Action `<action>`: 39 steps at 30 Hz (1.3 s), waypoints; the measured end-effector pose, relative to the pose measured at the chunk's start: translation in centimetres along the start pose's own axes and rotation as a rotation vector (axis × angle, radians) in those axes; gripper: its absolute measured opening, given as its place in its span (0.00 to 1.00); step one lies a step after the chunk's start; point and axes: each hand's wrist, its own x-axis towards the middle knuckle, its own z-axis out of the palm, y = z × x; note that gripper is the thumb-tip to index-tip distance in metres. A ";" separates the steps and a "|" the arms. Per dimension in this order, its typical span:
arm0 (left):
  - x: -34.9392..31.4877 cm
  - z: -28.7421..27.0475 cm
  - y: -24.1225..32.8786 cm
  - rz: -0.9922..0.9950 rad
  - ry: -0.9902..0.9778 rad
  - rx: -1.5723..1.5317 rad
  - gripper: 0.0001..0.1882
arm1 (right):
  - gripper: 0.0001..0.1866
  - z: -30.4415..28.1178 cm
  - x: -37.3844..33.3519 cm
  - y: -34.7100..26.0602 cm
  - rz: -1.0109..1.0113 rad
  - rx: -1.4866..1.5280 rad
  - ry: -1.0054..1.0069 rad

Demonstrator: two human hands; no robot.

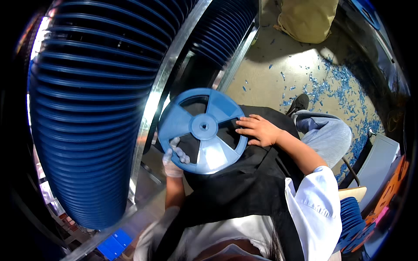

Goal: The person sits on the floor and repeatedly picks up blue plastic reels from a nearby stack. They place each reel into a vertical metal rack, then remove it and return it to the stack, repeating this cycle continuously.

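Holding a blue spoked reel above the lap, the person keeps it at the centre of view, broad face up over a black apron. The gloved left hand is clamped on the rim near 8 o'clock, its fingers in a cut-out. The bare right hand lies across the rim at 3 o'clock, fingers extended. The hands are apart.

Risks, in my judgement: the reel could slip or tip toward 3 o'clock if the left grip loosens, as the right appears only to rest there. Its edge at 10 o'clock is near a metal rail and could be scuffed by a careless turn. Blue shavings on the floor at 2 o'clock, near a dark shoe, could cause a slip on standing.

Markings: no brand, label or writing is legible on the reel or rail.
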 end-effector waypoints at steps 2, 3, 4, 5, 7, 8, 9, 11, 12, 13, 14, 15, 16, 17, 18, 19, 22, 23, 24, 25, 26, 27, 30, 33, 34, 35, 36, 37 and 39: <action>0.7 0.1 0.1 -0.019 -0.076 -0.017 0.27 | 0.32 0.4 -1.6 -1.1 0.005 -0.092 -0.045; 1.3 0.1 0.2 -0.042 -0.133 -0.025 0.27 | 0.27 -0.4 -1.6 -1.6 -0.016 -0.149 -0.018; 1.8 0.4 0.3 -0.057 -0.170 -0.031 0.28 | 0.24 -1.4 -1.4 -2.2 -0.037 -0.191 -0.030; 2.1 0.7 0.3 -0.071 -0.206 -0.036 0.28 | 0.21 -2.5 -1.4 -2.6 -0.060 -0.233 -0.041; 2.9 1.7 0.5 -0.096 -0.273 0.007 0.28 | 0.20 -4.3 -2.1 -3.1 -0.132 -0.350 0.013; 3.4 2.1 0.6 -0.118 -0.254 0.031 0.28 | 0.20 -5.4 -2.8 -3.5 -0.155 -0.419 0.026; 3.9 2.6 0.6 -0.138 -0.236 0.053 0.28 | 0.21 -6.6 -3.3 -4.0 -0.180 -0.489 0.037; 5.1 4.8 0.8 -0.181 -0.185 0.048 0.26 | 0.21 -8.7 -4.6 -5.4 -0.177 -0.528 0.051; 5.7 5.3 0.8 -0.180 -0.206 0.054 0.26 | 0.22 -9.9 -5.0 -6.4 -0.163 -0.536 0.078; 6.3 5.7 0.8 -0.183 -0.229 0.060 0.27 | 0.22 -10.9 -5.3 -7.3 -0.144 -0.543 0.105; 6.8 6.2 0.7 -0.199 -0.236 0.061 0.27 | 0.23 -11.5 -5.8 -7.8 -0.133 -0.569 0.129; 7.6 6.9 0.5 -0.222 -0.259 0.059 0.27 | 0.24 -11.8 -6.1 -8.2 -0.109 -0.573 0.180; 8.2 7.3 0.3 -0.238 -0.241 0.070 0.27 | 0.23 -12.0 -6.4 -8.6 -0.090 -0.585 0.226; 8.4 7.8 0.2 -0.252 -0.223 0.082 0.27 | 0.23 -12.2 -6.6 -9.1 -0.074 -0.596 0.271; 8.5 8.8 0.0 -0.268 -0.172 0.122 0.31 | 0.24 -12.4 -6.9 -9.6 -0.057 -0.516 0.344; 8.5 10.6 -0.1 -0.241 -0.153 0.175 0.36 | 0.25 -12.4 -7.1 -9.9 -0.043 -0.436 0.417; 8.4 14.7 -0.8 -0.042 0.037 -0.016 0.34 | 0.26 -12.3 -7.8 -10.7 0.244 0.310 0.858; 8.4 13.4 -0.6 -0.096 -0.150 0.010 0.34 | 0.25 -11.6 -8.4 -10.6 0.411 0.741 1.006; 8.9 10.9 0.0 -0.159 -0.348 0.036 0.35 | 0.25 -11.6 -8.9 -9.6 0.455 0.962 1.095; 9.2 9.3 0.5 -0.217 -0.541 0.059 0.36 | 0.25 -11.3 -9.2 -8.6 0.569 1.199 1.187; 8.5 9.1 0.4 -0.171 -0.463 0.064 0.37 | 0.25 -10.6 -9.1 -8.4 0.593 1.320 1.242; 7.9 8.5 0.3 -0.154 -0.295 0.084 0.39 | 0.24 -9.9 -8.9 -8.2 0.613 1.443 1.297; 6.3 8.5 0.1 -0.103 -0.264 0.049 0.33 | 0.21 -8.1 -9.2 -6.8 0.647 1.642 1.338; 5.3 8.1 -0.5 -0.036 -0.188 0.057 0.33 | 0.17 -6.8 -9.4 -6.1 0.624 1.765 1.362; 5.1 8.3 -0.6 -0.015 -0.165 0.094 0.31 | 0.17 -6.6 -9.4 -6.0 0.613 1.794 1.363; 5.0 8.4 -0.6 -0.010 -0.144 0.120 0.31 | 0.16 -6.4 -9.4 -5.9 0.604 1.807 1.362; 4.9 8.4 -0.6 -0.004 -0.121 0.143 0.30 | 0.16 -6.3 -9.4 -5.8 0.597 1.819 1.360; 4.8 8.5 -0.6 0.001 -0.099 0.167 0.30 | 0.16 -6.2 -9.4 -5.7 0.591 1.830 1.359; 4.7 9.3 -0.7 0.015 -0.068 0.180 0.28 | 0.16 -6.2 -9.5 -5.6 0.567 1.855 1.360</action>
